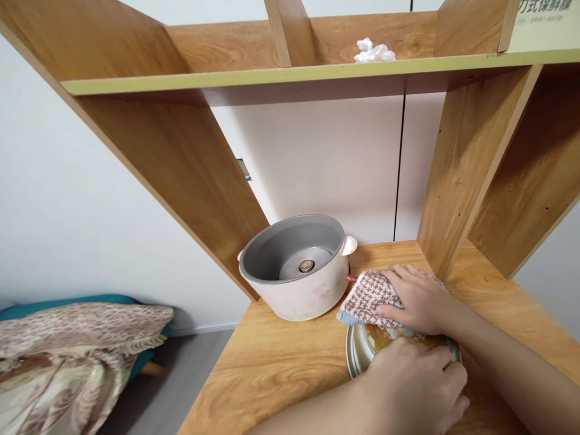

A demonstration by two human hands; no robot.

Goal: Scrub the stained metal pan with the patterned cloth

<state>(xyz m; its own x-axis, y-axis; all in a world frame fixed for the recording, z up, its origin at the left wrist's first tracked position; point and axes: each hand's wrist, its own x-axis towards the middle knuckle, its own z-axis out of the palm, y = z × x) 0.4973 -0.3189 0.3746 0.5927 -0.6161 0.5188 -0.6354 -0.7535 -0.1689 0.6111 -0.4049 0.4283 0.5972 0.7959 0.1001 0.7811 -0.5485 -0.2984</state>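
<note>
A round, shiny metal piece with brown and yellow stains (380, 336) lies on the wooden desk; my hands hide much of it, so I cannot tell whether it is a lid or an upturned pot. Curled over its near side is my left hand (414, 383), with the fingertips partly out of sight. My right hand (417, 299) grips a checked brown-and-white cloth (374, 296) and presses it on the far side of the metal piece. Just left of the cloth stands a white cooker base (301, 299), its grey inside open and a round button at the bottom.
Wooden shelf panels (475, 163) rise behind and beside the desk (272, 362). A crumpled white tissue (374, 51) rests on the green-edged shelf (290, 77) above. Down at the left, a patterned blanket (77, 356) covers a blue seat on the floor.
</note>
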